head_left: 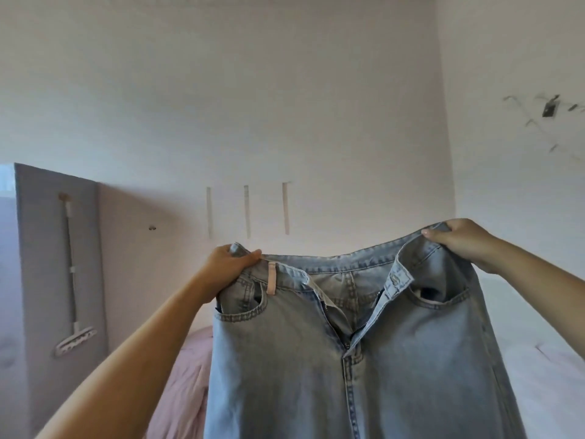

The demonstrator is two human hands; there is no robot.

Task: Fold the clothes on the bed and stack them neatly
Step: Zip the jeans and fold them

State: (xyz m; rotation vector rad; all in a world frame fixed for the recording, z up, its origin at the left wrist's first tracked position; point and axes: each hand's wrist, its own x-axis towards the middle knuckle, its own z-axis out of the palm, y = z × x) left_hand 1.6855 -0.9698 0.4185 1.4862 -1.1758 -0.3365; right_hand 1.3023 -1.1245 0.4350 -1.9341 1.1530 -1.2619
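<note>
No writing can be read. Light-blue denim jeans [348, 343], fly unzipped, hang at lower centre of the frame over the bed [538, 375], waistband corners clenched by the left hand [228, 267] and the right hand [459, 242]; a peach belt loop [271, 278] shows beside the left hand.

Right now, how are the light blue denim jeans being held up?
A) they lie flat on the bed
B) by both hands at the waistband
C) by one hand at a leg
B: the left hand and right hand each grip a waistband corner of the light blue denim jeans.
</note>
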